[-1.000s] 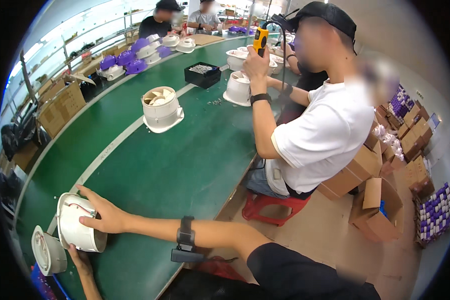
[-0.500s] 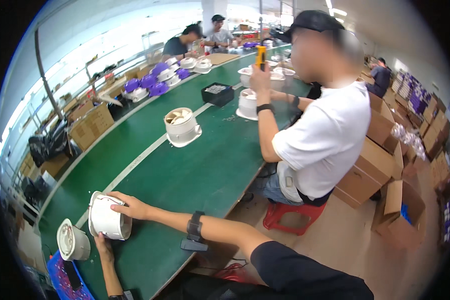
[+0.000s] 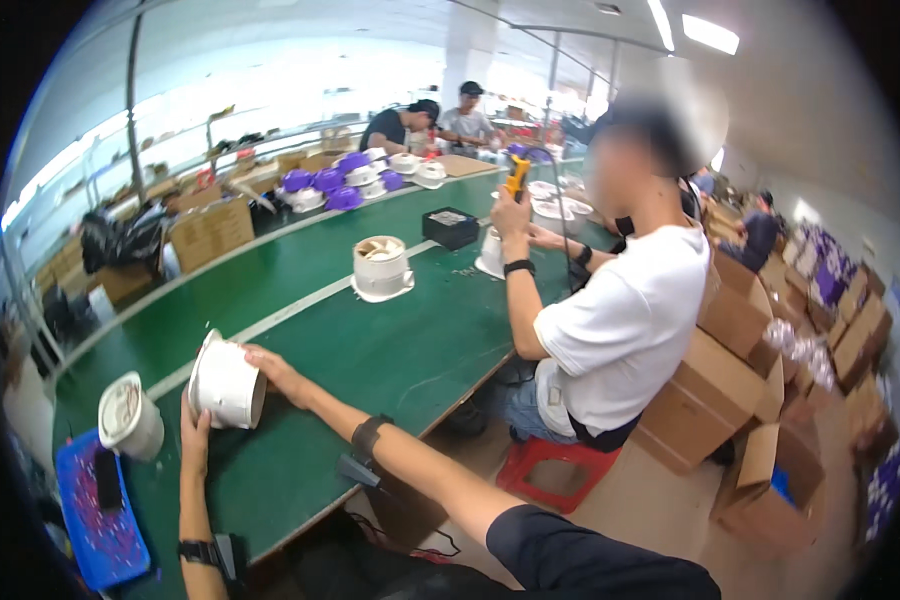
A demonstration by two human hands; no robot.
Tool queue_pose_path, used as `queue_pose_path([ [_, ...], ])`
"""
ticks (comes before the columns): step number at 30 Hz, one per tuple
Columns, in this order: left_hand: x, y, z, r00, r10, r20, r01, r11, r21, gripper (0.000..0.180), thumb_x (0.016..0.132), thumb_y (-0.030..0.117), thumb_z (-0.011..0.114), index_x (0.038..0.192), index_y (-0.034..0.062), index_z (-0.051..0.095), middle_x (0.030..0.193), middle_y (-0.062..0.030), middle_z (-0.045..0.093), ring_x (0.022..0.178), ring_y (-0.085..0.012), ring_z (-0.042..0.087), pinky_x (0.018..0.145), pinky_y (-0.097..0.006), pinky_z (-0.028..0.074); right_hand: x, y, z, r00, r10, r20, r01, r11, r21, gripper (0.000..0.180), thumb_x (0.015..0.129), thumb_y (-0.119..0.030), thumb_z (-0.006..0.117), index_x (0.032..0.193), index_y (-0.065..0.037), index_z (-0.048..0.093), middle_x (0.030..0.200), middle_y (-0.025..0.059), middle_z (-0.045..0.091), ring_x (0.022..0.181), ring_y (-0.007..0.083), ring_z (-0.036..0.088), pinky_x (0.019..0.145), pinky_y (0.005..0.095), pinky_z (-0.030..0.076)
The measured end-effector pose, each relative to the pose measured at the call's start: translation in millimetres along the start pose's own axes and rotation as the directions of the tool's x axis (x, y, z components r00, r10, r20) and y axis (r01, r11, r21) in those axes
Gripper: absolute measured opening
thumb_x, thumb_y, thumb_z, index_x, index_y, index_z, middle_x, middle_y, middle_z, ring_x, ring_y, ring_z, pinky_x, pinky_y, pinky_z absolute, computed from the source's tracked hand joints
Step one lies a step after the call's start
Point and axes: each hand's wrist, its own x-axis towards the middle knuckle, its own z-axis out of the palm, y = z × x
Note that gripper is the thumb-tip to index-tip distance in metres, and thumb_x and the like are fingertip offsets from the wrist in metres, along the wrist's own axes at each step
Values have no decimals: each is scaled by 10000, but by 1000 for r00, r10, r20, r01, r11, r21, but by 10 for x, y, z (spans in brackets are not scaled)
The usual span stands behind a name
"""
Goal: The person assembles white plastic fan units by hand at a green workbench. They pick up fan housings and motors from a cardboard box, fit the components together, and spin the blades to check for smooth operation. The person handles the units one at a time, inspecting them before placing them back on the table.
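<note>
A white round plastic fan housing lies tipped on its side over the near left of the green table, its wide flange facing left. My left hand holds it from below at the flange side, thumb up against the wall. Across the other end, my right hand has its fingers on the upper edge. The underside is hidden, so I cannot tell whether it touches the table. Left of it stands a second white housing, tilted, with a cable visible in its open face.
A blue tray of small reddish parts holds a dark block. Farther along the green table stand another housing with fan blades and a black box. At right, a seated co-worker holds a yellow-black power tool. Cartons stand behind.
My right hand has slid from the housing's top toward its right end, and the housing is tilted differently. My left hand shows higher on its side. The whole view has shifted.
</note>
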Motion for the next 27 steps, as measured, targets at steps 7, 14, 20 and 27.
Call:
queue_pose_path([
  [7,6,116,115,998,-60,-18,60,998,-22,754,930,392,590,1494,19,257,1480,-150,366,1385,-256,329,1141,-372,241,-86,-128,36,1000,26,-9,-26,1000,7,700,920,-525,541,1447,-83,412,1345,98,517,1210,210,507,984,352,428],
  [14,58,120,183,958,-207,-197,193,977,-87,786,904,430,637,1489,72,253,1392,-195,451,1240,-278,484,980,-401,444,26,50,-108,995,3,-103,-3,1000,7,720,876,-406,682,1438,-71,382,1309,82,508,1185,190,491,982,337,416],
  [20,156,308,689,828,-425,-367,278,878,-389,917,848,533,691,1446,18,225,1234,-199,530,1030,-241,601,874,-373,506,-79,50,-133,973,-107,-203,88,991,-99,674,919,-374,609,1467,-100,329,1409,126,405,1291,234,399,1072,360,339],
  [27,360,160,682,915,-285,-284,63,798,-600,867,937,553,526,1521,88,86,1474,-212,292,1362,-297,336,1090,-404,328,13,102,149,958,-181,-223,128,964,-232,728,944,-386,550,1494,-26,237,1491,176,300,1382,266,291,1142,372,221],
])
